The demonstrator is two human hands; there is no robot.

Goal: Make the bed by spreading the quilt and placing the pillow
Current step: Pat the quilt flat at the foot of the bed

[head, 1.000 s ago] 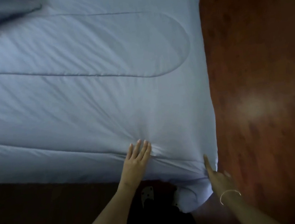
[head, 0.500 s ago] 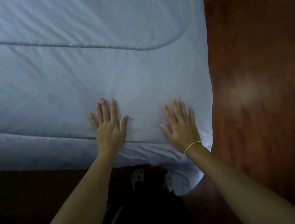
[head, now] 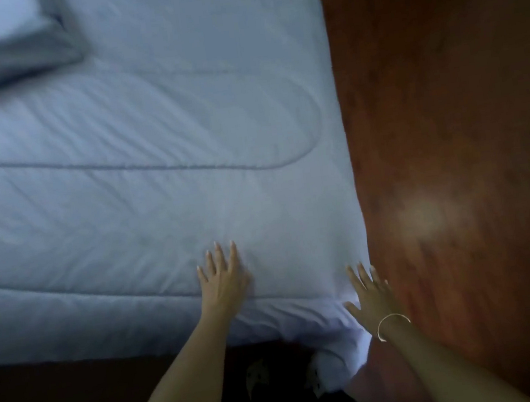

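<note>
Quilt covers the bed, pale blue, padded, stitched in long curved seams, with shallow wrinkles running across it. It looks soft and light, limp enough to drape: its near corner hangs off the bed toward the floor. Such cloth should slide easily under a flat palm and bunch if pushed too hard. To shift it, the hem or the hanging corner seems the best place to pinch; to flatten it, open palms will do.

Left hand lies flat on the quilt near its front edge, fingers spread and straight, gripping nothing. Right hand is open too, fingers splayed, at the quilt's right corner where the edge drops; whether it presses the cloth or hovers just beside it I cannot tell. A thin bangle circles that wrist.

Pillow sits at the far left, on the quilt, soft and squashed-looking.

No brand, label or writing can be read anywhere.
</note>
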